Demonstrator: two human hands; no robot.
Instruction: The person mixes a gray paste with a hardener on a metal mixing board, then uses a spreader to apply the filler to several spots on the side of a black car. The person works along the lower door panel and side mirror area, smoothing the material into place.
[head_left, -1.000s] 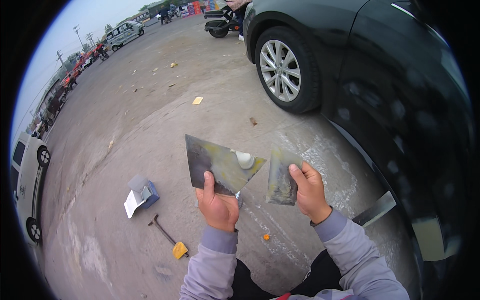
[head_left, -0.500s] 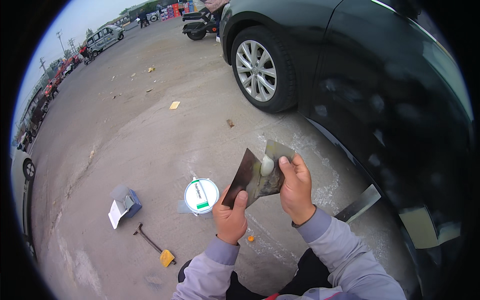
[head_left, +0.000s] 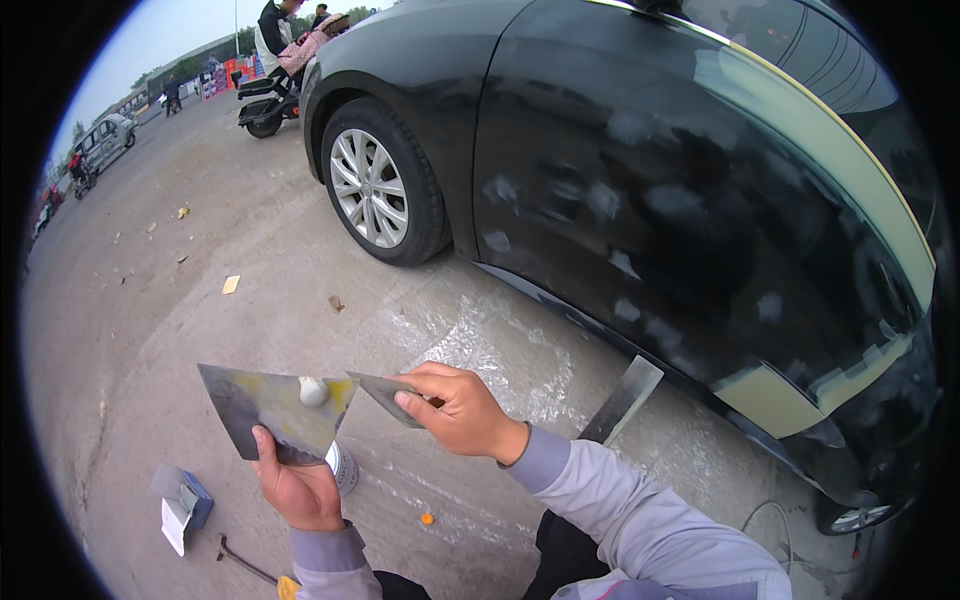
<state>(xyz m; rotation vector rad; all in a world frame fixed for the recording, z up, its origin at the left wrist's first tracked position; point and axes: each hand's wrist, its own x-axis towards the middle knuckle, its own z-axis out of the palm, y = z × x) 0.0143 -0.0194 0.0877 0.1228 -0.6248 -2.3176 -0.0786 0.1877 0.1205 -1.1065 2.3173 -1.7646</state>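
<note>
My left hand (head_left: pixel 300 492) grips a wide, flat metal putty plate (head_left: pixel 262 412) by its lower edge, fingers behind it. The plate has grey and yellowish smears. A pale, rounded dab of putty (head_left: pixel 313 391) sits near its upper right edge. My right hand (head_left: pixel 462 410) pinches a thin metal putty scraper (head_left: pixel 383 398), seen nearly edge-on. The scraper's left end is at the plate's right corner; whether they touch I cannot tell. Behind the plate, a white tin (head_left: pixel 343 468) is mostly hidden.
On the right is a black car door (head_left: pixel 690 230) with pale filler patches and yellowish masked areas; its front wheel (head_left: pixel 372 190) lies ahead. A flat strip (head_left: pixel 625 402) rests by the sill. An open box (head_left: pixel 186 508), a hammer-like tool (head_left: pixel 243 562) and an orange cap (head_left: pixel 427 519) lie on the concrete.
The view has turned right, toward the car door. The putty dab, earlier between the two blades on the right one's side, is now on the left plate. The right scraper has tilted edge-on.
</note>
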